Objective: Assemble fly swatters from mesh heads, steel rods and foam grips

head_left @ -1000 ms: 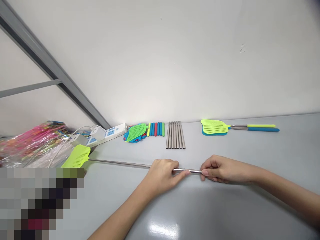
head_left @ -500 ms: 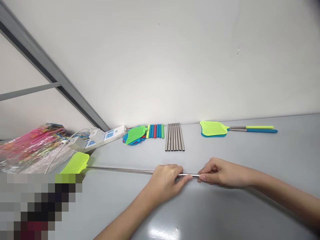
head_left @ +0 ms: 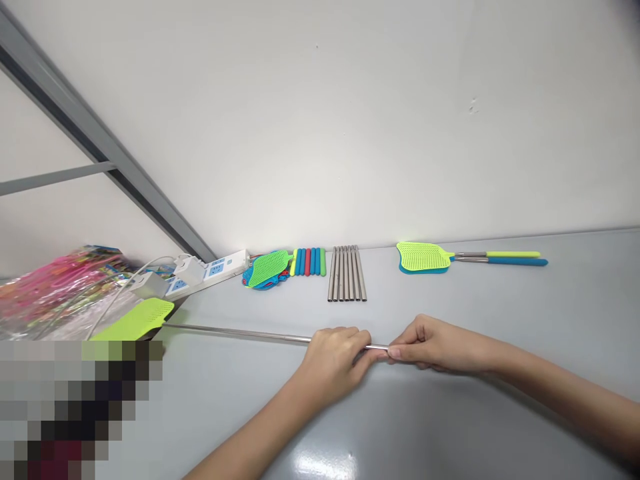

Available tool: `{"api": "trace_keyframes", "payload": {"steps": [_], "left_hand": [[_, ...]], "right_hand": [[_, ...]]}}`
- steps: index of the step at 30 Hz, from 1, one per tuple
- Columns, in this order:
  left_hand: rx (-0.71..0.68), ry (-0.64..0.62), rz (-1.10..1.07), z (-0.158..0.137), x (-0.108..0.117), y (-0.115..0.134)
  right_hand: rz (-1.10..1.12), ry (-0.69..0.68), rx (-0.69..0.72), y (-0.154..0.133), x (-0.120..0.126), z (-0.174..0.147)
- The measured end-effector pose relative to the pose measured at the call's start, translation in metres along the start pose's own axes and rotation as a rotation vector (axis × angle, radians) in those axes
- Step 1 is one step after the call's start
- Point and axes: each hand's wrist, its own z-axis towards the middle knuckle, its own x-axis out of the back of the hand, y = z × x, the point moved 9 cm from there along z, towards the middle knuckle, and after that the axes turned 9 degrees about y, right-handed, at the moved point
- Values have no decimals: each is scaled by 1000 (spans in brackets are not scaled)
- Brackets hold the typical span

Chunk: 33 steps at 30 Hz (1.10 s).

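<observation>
Swatter rod (head_left: 270,335) grasped by left hand (head_left: 334,353) and right hand (head_left: 430,343); two swatters (head_left: 424,256) look complete, loose tubes (head_left: 346,273) and coloured handles (head_left: 307,262) unassembled.

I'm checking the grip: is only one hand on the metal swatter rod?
No, the left hand and the right hand both grip the metal swatter rod.

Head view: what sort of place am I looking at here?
Probably a workshop or small assembly station: a grey worktable against a wall, with a row of metal tubes and a row of coloured grips laid side by side on it.
</observation>
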Motion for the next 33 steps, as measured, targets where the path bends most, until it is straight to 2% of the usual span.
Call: {"api": "trace_keyframes", "payload": {"steps": [4, 15, 27, 33], "left_hand": [[21, 12, 7, 1, 0, -6], [10, 3, 47, -1, 1, -16], [71, 3, 80, 1, 3, -29], [54, 18, 92, 0, 5, -30]], "right_hand": [[25, -33, -104, 9, -1, 0], [-1, -136, -59, 4, -6, -5], [57, -161, -64, 14, 0, -1], [76, -161, -62, 14, -1, -1]]}}
